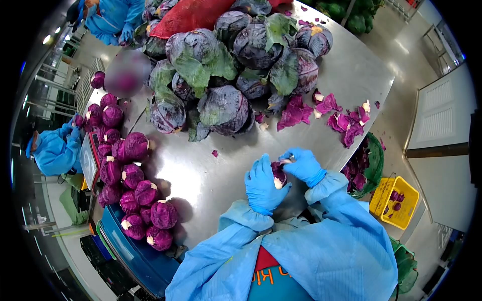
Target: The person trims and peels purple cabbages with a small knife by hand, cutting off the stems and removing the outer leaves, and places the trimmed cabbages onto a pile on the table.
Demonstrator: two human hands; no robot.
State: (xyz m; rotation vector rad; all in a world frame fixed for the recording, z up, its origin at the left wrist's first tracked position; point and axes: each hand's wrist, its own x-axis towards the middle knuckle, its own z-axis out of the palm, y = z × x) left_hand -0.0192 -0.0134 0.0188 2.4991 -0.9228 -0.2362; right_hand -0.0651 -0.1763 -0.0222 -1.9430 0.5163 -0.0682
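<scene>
Near the front of the steel table [201, 170], my left hand [263, 185], in a blue glove, is wrapped round a small red cabbage [278, 175]. The cabbage is dark purple with a pale cut patch facing me. At its right side my gloved right hand [304, 166] is closed, fingers pinched together. A small light-coloured bit shows at those fingertips, but what it belongs to is hidden. Beyond my hands lie torn purple leaves [295, 113]. Large untrimmed cabbages [226, 110] with grey-green outer leaves are piled farther back.
Several trimmed cabbages [163, 214] line the left edge, beside a scale [89, 160] and a blue bin [135, 256]. A red mesh sack [193, 20] lies at the back. On the right stand a green leaf basket [374, 165] and yellow crate [411, 203]. Two people work nearby.
</scene>
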